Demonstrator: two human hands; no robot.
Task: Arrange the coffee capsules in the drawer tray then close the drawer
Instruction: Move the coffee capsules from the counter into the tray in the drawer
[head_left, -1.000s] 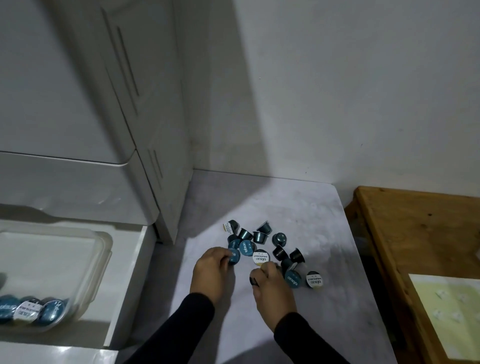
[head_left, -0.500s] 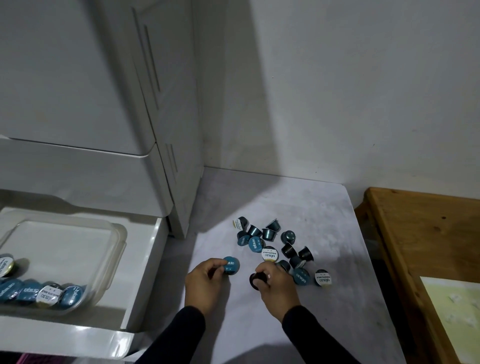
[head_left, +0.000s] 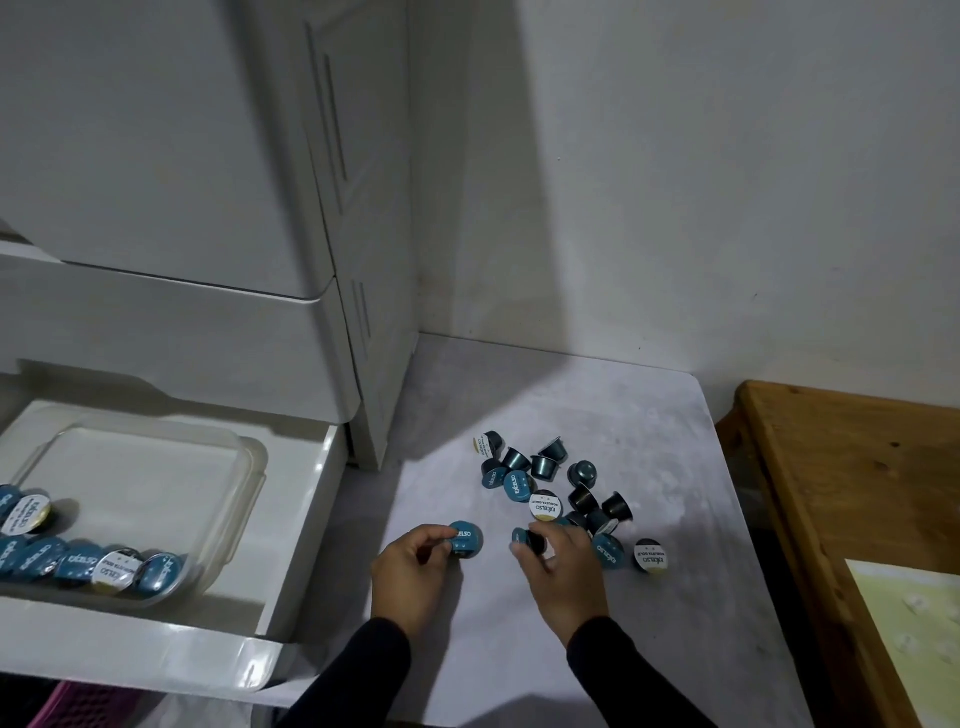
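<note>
Head view. The left hand (head_left: 415, 571) sits at about 6 o'clock on the pale grey tabletop (head_left: 519, 649), fingers curled round a blue-lidded capsule (head_left: 466, 539) pinched at its fingertips. The right hand (head_left: 563, 577) is just beside it toward 3 o'clock, fingers curled on a dark capsule (head_left: 527, 539) lying on its side. The two hands stay apart, with a strip of bare tabletop between them.

From the hands toward 12 and 1 o'clock lies the loose pile of capsules (head_left: 550, 483), some upright, some tipped, several touching. One white-lidded capsule (head_left: 651, 556) stands alone at the pile's 4 o'clock side, near the tabletop's right edge. Past that edge, at 3 o'clock, a wooden table (head_left: 831, 493) runs close alongside with a narrow dark gap between.

At 9 o'clock the white drawer (head_left: 291, 545) stands pulled out, its right wall just beside the left hand's side of the tabletop. Inside it the clear plastic tray (head_left: 228, 499) holds a row of stowed capsules (head_left: 93, 564) packed along its near rim, lids up and tilted; the tray's far part is open floor. The cabinet (head_left: 208, 182) rises behind the drawer at 10 to 11 o'clock, its corner meeting the tabletop's rear left. The tabletop from 5 to 6 o'clock, below the hands, is bare.
</note>
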